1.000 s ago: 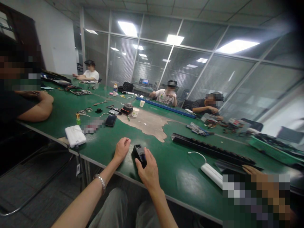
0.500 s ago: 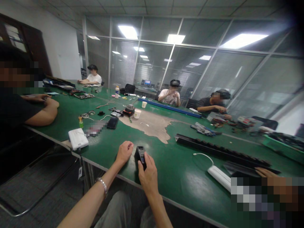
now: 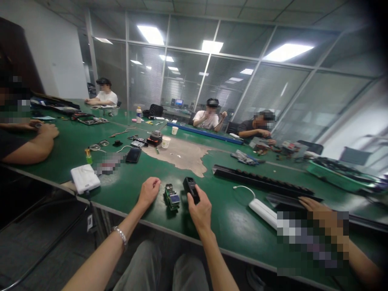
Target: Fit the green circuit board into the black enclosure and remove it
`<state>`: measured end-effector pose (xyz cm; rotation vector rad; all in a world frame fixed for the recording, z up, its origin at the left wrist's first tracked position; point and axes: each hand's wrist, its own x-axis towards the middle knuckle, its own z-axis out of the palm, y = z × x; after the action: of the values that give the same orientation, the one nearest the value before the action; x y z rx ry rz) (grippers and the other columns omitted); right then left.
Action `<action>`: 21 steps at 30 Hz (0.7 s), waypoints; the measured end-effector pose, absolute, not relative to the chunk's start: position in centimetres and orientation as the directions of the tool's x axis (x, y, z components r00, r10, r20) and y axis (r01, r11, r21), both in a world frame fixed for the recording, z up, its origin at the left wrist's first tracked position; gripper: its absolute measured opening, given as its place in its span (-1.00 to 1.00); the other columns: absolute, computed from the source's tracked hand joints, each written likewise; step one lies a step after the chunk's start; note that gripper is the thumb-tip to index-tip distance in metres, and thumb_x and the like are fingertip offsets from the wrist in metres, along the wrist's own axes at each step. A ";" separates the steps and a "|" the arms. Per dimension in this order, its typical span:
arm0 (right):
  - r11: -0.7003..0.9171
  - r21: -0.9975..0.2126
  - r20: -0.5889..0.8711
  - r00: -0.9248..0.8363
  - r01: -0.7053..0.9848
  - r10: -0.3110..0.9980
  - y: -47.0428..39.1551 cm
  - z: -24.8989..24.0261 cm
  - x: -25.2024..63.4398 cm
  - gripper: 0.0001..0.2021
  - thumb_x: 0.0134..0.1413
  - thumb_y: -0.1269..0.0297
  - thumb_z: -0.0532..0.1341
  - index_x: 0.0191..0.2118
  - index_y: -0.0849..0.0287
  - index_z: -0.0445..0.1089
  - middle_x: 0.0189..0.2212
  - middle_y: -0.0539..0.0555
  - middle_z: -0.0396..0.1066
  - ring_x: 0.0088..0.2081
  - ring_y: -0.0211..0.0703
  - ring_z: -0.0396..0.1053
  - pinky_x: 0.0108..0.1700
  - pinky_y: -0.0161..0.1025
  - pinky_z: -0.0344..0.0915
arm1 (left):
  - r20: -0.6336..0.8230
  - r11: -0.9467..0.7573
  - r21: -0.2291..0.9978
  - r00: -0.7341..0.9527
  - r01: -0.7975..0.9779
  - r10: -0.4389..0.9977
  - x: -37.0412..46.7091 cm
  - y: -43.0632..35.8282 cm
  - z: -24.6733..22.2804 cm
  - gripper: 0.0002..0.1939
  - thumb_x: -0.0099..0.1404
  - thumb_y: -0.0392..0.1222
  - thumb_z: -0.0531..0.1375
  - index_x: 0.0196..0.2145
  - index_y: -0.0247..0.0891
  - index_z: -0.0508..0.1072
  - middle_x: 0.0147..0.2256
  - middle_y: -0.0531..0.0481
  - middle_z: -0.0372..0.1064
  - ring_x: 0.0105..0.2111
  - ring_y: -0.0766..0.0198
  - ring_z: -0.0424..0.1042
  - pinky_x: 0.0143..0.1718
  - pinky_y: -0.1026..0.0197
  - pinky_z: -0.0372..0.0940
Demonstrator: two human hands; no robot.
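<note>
My right hand point(image 3: 200, 205) grips a black plastic casing point(image 3: 190, 186), a small boxy shell, tilted just above the green table. Left of it a green circuit board assembly point(image 3: 169, 193) with a small bluish screen point(image 3: 175, 199) stands on the table by itself. My left hand point(image 3: 150, 190) rests on the table to the left of the board, fingers curled together. What those fingers hold, if anything, is hidden. A silver bracelet point(image 3: 121, 236) is on my left wrist.
Leftward lie a white box-shaped device point(image 3: 85, 179), a black phone point(image 3: 133, 154) and a small green-yellow bottle point(image 3: 88, 156). Long black strips point(image 3: 260, 182) and a white power strip point(image 3: 263, 214) are to the right, near a co-worker's hand point(image 3: 318, 210). Paper cups point(image 3: 165, 142) stand farther back.
My right hand has lifted the black casing away to the right. The circuit board with the screen now stands uncovered on the table. The head view has turned slightly right.
</note>
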<state>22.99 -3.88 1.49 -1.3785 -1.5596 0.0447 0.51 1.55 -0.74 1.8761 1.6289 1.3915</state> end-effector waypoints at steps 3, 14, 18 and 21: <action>0.330 -0.609 0.619 0.173 0.722 0.766 -3.8 -0.1 23.6 -0.55 0.15 0.19 0.13 0.10 0.34 0.31 0.04 0.30 0.36 0.06 0.03 0.31 0.14 0.00 0.20 | 0.464 -0.314 0.744 -0.117 0.590 0.878 0.5 1.7 -0.9 -0.75 0.28 -0.12 0.05 -0.31 -0.24 0.49 -0.28 -0.07 0.45 -0.28 0.25 0.41 -0.18 0.22 0.27; 0.372 -0.521 0.639 0.062 0.769 0.767 -3.5 -1.8 23.8 -0.49 0.10 0.23 0.15 0.16 0.32 0.25 0.09 0.31 0.30 0.14 0.09 0.24 0.17 0.06 0.18 | 0.474 -0.321 0.729 -0.106 0.604 0.874 0.4 1.5 -0.9 -0.74 0.29 -0.11 0.04 -0.33 -0.24 0.49 -0.28 -0.06 0.46 -0.28 0.25 0.41 -0.20 0.23 0.26; 0.338 -0.500 0.641 0.078 0.797 0.764 -3.9 -1.9 23.6 -0.41 0.06 0.21 0.18 0.22 0.28 0.17 0.19 0.29 0.18 0.22 0.12 0.12 0.20 0.09 0.12 | 0.476 -0.317 0.722 -0.109 0.615 0.873 0.4 1.6 -1.1 -0.75 0.28 -0.11 0.05 -0.33 -0.24 0.49 -0.30 -0.05 0.46 -0.29 0.25 0.41 -0.20 0.23 0.25; 0.330 -0.499 0.643 0.087 0.801 0.761 -4.3 -1.7 23.6 -0.39 0.07 0.20 0.18 0.24 0.26 0.14 0.22 0.28 0.13 0.23 0.11 0.09 0.22 0.09 0.10 | 0.466 -0.301 0.733 -0.127 0.610 0.876 0.5 1.6 -1.2 -0.75 0.28 -0.10 0.05 -0.32 -0.24 0.49 -0.30 -0.05 0.46 -0.30 0.25 0.41 -0.21 0.23 0.25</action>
<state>23.64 -4.25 -1.71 -1.4254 -1.6642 -0.0540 0.46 1.63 -1.15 1.8692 1.6627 1.3967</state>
